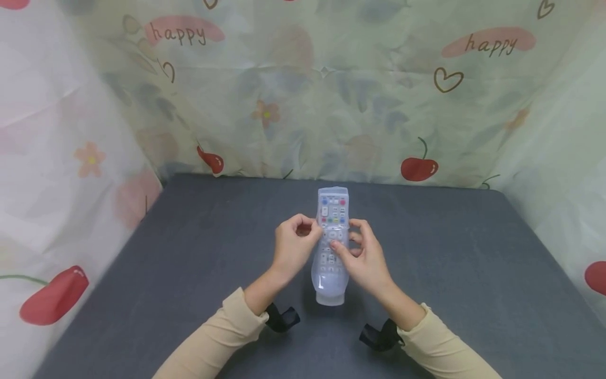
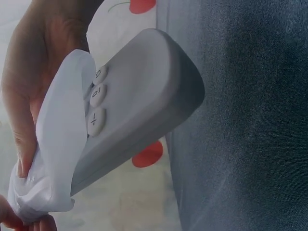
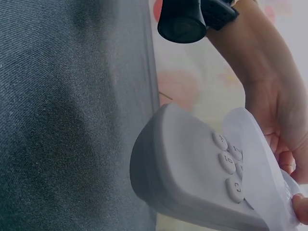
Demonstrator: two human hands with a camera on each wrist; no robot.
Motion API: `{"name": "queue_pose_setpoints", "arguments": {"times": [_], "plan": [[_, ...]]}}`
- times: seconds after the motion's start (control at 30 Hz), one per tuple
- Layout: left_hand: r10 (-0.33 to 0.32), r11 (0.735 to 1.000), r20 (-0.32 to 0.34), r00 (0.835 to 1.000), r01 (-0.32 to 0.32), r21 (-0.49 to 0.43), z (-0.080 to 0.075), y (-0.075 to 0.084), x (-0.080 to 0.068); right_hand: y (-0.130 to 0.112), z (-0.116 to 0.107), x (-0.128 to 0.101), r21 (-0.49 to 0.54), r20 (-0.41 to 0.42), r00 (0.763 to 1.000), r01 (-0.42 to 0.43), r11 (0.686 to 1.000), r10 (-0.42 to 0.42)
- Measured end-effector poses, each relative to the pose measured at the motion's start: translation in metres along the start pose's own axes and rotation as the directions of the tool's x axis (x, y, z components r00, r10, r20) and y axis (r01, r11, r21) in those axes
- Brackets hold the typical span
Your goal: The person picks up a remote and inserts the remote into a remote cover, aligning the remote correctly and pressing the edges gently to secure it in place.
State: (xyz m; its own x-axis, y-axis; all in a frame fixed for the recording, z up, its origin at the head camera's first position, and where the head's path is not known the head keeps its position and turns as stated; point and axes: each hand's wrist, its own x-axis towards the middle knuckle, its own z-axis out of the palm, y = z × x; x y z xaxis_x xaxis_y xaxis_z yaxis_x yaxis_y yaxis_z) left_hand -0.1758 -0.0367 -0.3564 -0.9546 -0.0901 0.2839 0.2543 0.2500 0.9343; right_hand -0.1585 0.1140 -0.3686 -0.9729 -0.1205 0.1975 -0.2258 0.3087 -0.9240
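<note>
A grey remote control (image 1: 333,210) in a translucent silicone cover (image 1: 330,287) is held above the dark grey table (image 1: 189,263), its coloured buttons facing up. My left hand (image 1: 310,231) pinches the cover's left edge at mid-length. My right hand (image 1: 343,245) grips the remote from the right, thumb on its front and fingers behind. In the left wrist view the cover (image 2: 57,139) is lifted off the remote's button face (image 2: 144,96), with my left hand (image 2: 24,91) behind it. The right wrist view shows the remote's rounded end (image 3: 178,168) and the loose cover (image 3: 255,154).
Thin curtains printed with cherries and flowers (image 1: 331,105) hang along the back and both sides of the table. Black wrist-camera straps (image 1: 281,318) sit on both cream sleeves. Nothing else lies on the table top.
</note>
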Motion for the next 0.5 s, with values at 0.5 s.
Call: {"name": "queue_pose_setpoints", "arguments": {"times": [0.5], "plan": [[-0.001,1.0,0.154,0.988,-0.003,0.028,-0.0101,0.0031,0.0086,-0.0016,-0.0049,0.0034,-0.035,0.063,0.997,0.035,0.999,-0.033]]}}
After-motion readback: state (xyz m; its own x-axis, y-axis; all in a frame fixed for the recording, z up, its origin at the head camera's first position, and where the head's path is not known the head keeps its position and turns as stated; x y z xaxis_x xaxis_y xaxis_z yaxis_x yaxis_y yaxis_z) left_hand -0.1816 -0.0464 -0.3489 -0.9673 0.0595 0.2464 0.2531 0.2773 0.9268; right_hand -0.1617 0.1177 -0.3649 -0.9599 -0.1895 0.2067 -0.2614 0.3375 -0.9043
